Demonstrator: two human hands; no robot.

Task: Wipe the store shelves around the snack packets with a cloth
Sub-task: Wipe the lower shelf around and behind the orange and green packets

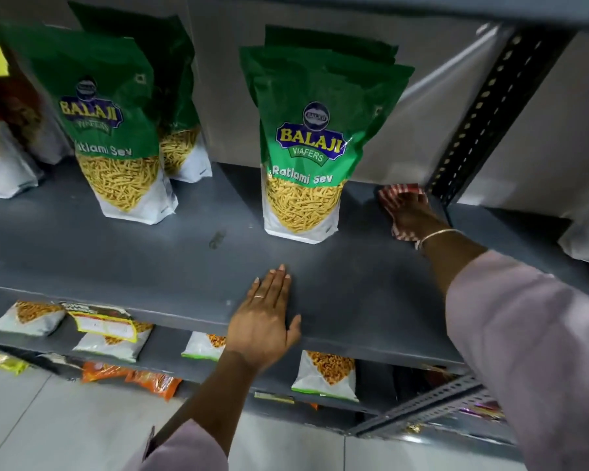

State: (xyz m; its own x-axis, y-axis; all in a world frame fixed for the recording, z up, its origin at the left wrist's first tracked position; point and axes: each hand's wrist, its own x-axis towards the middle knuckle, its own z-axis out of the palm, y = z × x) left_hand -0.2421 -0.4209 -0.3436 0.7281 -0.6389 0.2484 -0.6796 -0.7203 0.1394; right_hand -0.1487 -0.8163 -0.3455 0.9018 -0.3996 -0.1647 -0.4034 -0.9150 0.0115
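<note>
A grey metal shelf [191, 256] carries upright green Balaji Ratlami Sev packets: one row at centre [306, 154], another at left [116, 130]. My right hand [413, 210] lies far back at the shelf's right rear corner, pressing a red-and-white striped cloth [397, 193] flat on the shelf, just right of the centre packet. My left hand [264, 321] rests flat with fingers together on the shelf's front edge, holding nothing.
A perforated dark upright post [483, 110] stands right behind the cloth. A smudge [217, 239] marks the shelf between the packet rows. Lower shelves hold several snack packets [325, 375]. More white packets [4, 164] stand at far left.
</note>
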